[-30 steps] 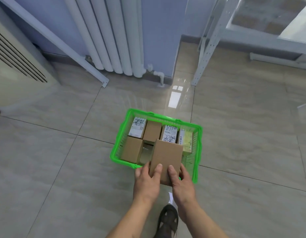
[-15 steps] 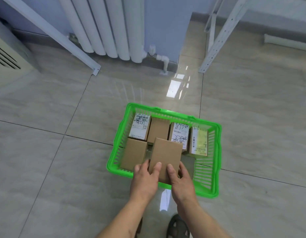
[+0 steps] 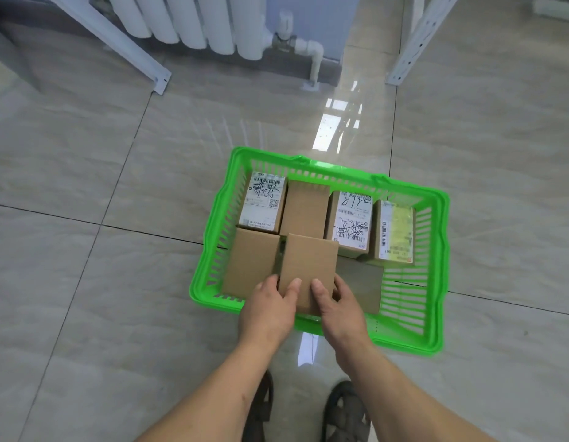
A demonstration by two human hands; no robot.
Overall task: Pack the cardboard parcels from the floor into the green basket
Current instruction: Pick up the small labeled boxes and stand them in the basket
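Observation:
The green basket [image 3: 434, 301] stands on the tiled floor in front of me. Inside, several cardboard parcels stand in a back row, two of them with white labels [image 3: 264, 202] [image 3: 353, 218] and one with a yellow face [image 3: 398, 231]. A plain brown parcel [image 3: 252, 263] fills the front left corner. My left hand [image 3: 270, 311] and my right hand [image 3: 340, 311] grip the near end of another plain cardboard parcel [image 3: 308, 266], held over the basket's front middle, beside the front-left one.
A white radiator [image 3: 193, 20] and its pipe [image 3: 311, 55] stand against the blue wall behind the basket. Slanted white metal legs [image 3: 130, 49] [image 3: 414, 39] reach the floor at left and right. My sandalled feet [image 3: 347, 413] are just behind the basket.
The view has closed in and tilted down over the basket. Both hands have carried the plain parcel forward and lower, from over the near rim to inside the basket.

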